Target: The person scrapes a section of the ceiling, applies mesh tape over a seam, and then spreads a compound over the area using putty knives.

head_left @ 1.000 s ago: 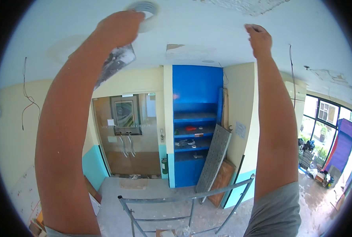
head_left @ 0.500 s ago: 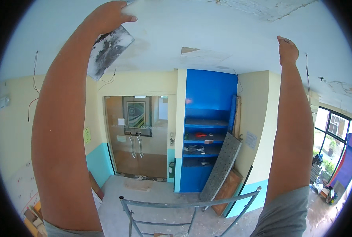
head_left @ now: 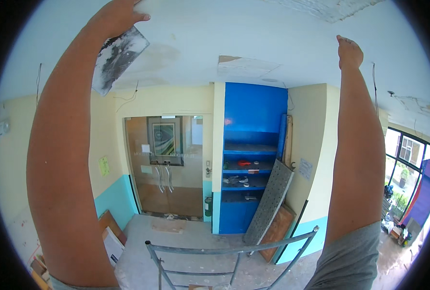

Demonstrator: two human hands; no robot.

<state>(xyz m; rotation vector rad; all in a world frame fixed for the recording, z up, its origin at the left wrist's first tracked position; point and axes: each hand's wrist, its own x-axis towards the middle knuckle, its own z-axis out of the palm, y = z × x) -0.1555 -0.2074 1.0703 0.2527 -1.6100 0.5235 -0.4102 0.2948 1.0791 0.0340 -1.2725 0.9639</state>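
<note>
Raised at the upper left, my left hand (head_left: 116, 17) carries a dark, white-smeared flat board (head_left: 118, 55) that hangs just beneath it; the grip on it is partly hidden, and the thumb sticks out along the white ceiling (head_left: 186, 38). My right hand (head_left: 350, 52) is raised at the upper right with fingers curled together; whatever is in them, if anything, is hidden. Between and above the hands are rough, cracked plaster (head_left: 331, 9) and a rectangular patch (head_left: 248, 65) on the ceiling. Whether either hand touches the ceiling is unclear.
A metal scaffold frame (head_left: 232, 250) stands below me. Behind are glass doors (head_left: 176, 198), a blue shelving alcove (head_left: 248, 106), and a leaning perforated metal plank (head_left: 268, 203). Wires (head_left: 375, 87) dangle from the ceiling. Boards (head_left: 113, 241) lean at left; windows and piled items (head_left: 401, 232) are at right.
My left hand has moved left and upward with the board, away from a round ceiling vent seen earlier. My right hand has moved right in the frame, and the whole view has shifted.
</note>
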